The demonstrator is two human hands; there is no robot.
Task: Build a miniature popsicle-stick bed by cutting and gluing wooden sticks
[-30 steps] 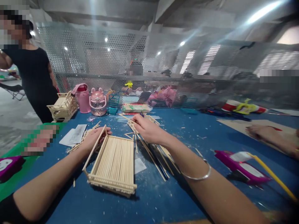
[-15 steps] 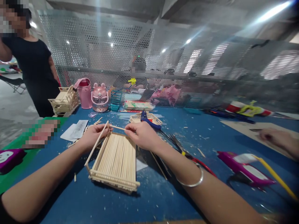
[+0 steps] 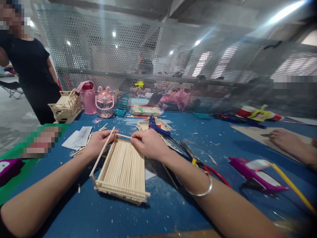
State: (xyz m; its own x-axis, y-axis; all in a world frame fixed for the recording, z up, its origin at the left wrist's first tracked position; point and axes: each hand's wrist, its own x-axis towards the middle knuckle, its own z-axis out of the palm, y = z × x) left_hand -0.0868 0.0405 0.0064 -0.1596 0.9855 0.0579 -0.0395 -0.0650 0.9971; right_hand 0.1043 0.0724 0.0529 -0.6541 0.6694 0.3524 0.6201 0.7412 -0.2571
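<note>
In front of me a small platform of pale wooden sticks [image 3: 123, 165] rests on the blue table, with a raised stick rail [image 3: 102, 152] along its left side. At its far left corner my left hand [image 3: 99, 143] is closed, fingertips pinching where the rail meets a thin wooden stick [image 3: 124, 136]. That stick runs across the far edge, and my right hand [image 3: 148, 142] pinches its right end between thumb and forefinger. My right fingers partly hide the platform's far right corner.
Pliers [image 3: 208, 168] and a blue-handled tool [image 3: 158, 127] lie beyond my right arm. Further right are a purple device [image 3: 257, 175] and another person's hand [image 3: 284, 140]. A stick model [image 3: 65, 105], a pink bottle [image 3: 88, 99] and a clear pink-lidded bottle [image 3: 105, 104] stand behind.
The view has shifted slightly. My hands keep nearly the same hold on the stick and platform. The other person's hand on the right has moved a little left and reaches further into view.
</note>
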